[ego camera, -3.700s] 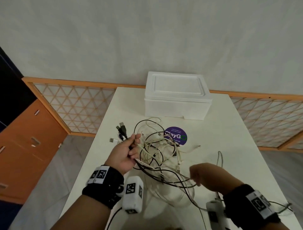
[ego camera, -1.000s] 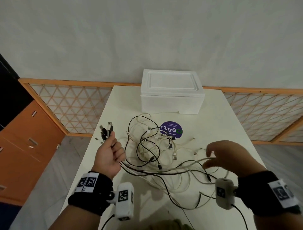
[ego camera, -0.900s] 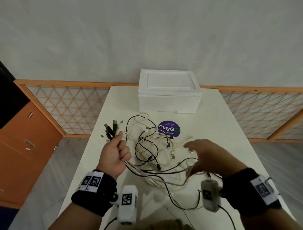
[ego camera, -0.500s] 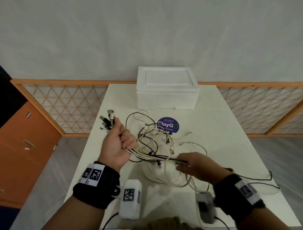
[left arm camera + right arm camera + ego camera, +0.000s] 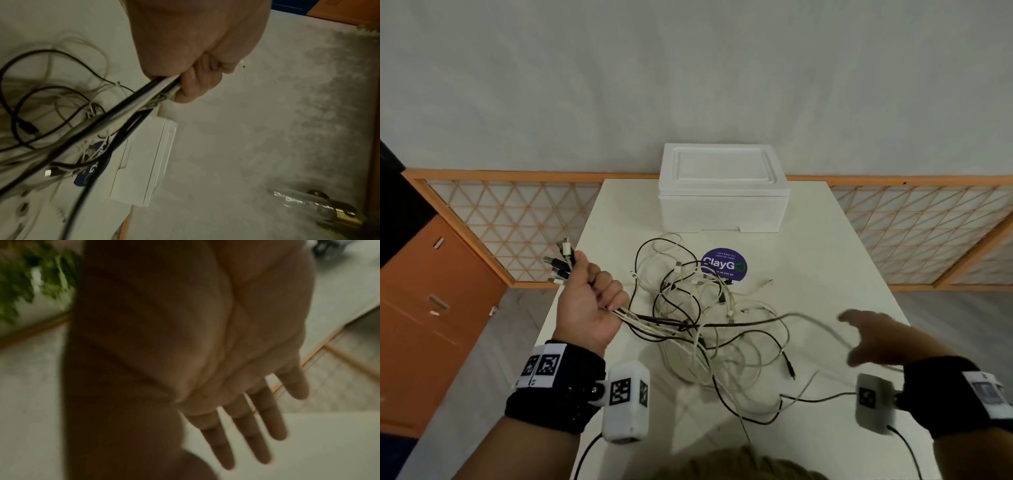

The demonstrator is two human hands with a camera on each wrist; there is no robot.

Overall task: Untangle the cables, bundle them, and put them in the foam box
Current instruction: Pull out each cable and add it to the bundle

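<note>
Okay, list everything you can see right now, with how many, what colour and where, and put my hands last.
cables: many, black and white, tangled mid-table, ends gathered in the left fist
foam box: one, white, lid on, far end of table
sticker: one, purple, round, in front of the box
table: one, white
cabinet: one, orange, floor at left
lattice panels: orange-framed, behind table
left hand: grips cable ends
right hand: fingers straight, above table's right side
</note>
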